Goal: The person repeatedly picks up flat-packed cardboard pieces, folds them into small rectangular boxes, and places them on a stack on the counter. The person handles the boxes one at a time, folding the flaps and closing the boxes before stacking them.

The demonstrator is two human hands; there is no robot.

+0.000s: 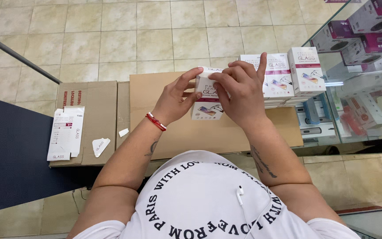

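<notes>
Centre of frame: white box (207, 95) held above a cardboard sheet (226, 132); left hand (175, 99) pinches its side, right hand (239, 90) presses fingers on its top flap. Step judged: closing the flap. Next calls for steady tucking. Finished boxes (288, 73) stand right.

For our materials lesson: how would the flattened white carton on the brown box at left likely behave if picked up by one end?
The flattened white carton lies thin and unfolded, so it would probably bend or droop. It looks light for its size. Lying flat on the brown cardboard box, it seems unlikely to roll or tip.
</notes>
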